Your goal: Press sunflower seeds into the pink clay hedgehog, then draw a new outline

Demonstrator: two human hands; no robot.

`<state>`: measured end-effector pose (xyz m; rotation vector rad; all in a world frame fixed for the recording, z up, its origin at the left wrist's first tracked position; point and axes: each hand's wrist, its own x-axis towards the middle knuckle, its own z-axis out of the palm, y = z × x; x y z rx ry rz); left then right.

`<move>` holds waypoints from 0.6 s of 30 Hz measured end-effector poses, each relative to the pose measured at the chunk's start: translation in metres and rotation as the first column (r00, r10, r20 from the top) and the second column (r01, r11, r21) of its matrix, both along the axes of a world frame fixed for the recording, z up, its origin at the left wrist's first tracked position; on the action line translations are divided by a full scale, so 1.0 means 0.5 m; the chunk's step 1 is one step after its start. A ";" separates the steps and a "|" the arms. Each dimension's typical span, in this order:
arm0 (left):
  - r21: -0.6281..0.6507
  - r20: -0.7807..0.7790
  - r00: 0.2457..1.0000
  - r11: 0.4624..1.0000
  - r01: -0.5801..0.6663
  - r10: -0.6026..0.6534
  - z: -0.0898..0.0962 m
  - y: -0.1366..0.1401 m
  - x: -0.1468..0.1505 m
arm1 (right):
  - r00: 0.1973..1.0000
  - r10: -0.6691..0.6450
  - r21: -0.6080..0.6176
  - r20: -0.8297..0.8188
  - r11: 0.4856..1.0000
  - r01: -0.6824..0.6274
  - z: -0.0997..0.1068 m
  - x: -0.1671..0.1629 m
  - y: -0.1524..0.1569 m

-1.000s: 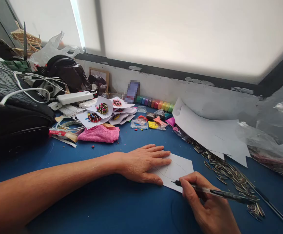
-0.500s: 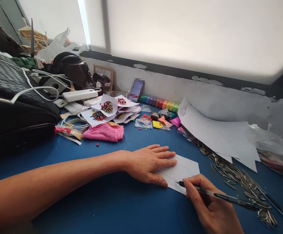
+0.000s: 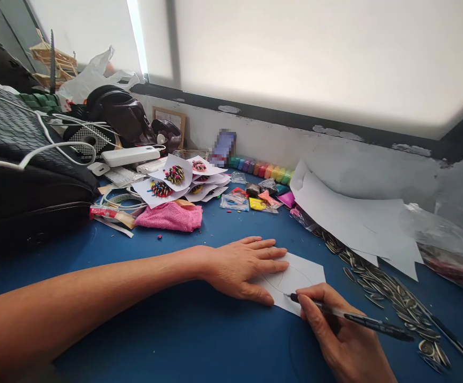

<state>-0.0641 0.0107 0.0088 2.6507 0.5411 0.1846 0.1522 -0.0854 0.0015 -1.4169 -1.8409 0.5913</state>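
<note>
A small piece of white paper (image 3: 305, 271) lies on the blue table, with a thin curved outline drawn on it. My left hand (image 3: 245, 268) is spread flat over the paper's left part, fingers apart, and hides that side. In my right hand (image 3: 345, 335) a black pen (image 3: 354, 318) is pinched between thumb and fingers. Its tip is at the lower part of the drawn curve, touching or just above the paper. Loose striped sunflower seeds (image 3: 390, 295) lie to the right of my right hand.
Large white sheets (image 3: 351, 218) rest against the wall at the right. Bags of coloured clay (image 3: 258, 204), a pink cloth (image 3: 170, 217) and cards with seed-studded clay shapes (image 3: 175, 174) lie beyond my hands. A black woven bag (image 3: 27, 175) stands at the left. A thin rod (image 3: 450, 335) lies beside the seeds.
The pen tip has shifted slightly left and up along the drawn curve, my right hand moving with it. My left hand stays flat on the paper.
</note>
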 end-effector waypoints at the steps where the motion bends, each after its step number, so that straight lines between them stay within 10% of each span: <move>1: 0.000 -0.001 1.000 1.000 0.001 -0.001 0.000 0.000 0.000 | 1.000 -0.003 0.000 0.000 1.000 0.003 0.000 0.000 0.000; 18: -0.003 -0.014 1.000 1.000 0.001 -0.001 0.002 0.000 -0.001 | 1.000 0.000 0.020 0.023 1.000 -0.001 0.004 0.000 0.001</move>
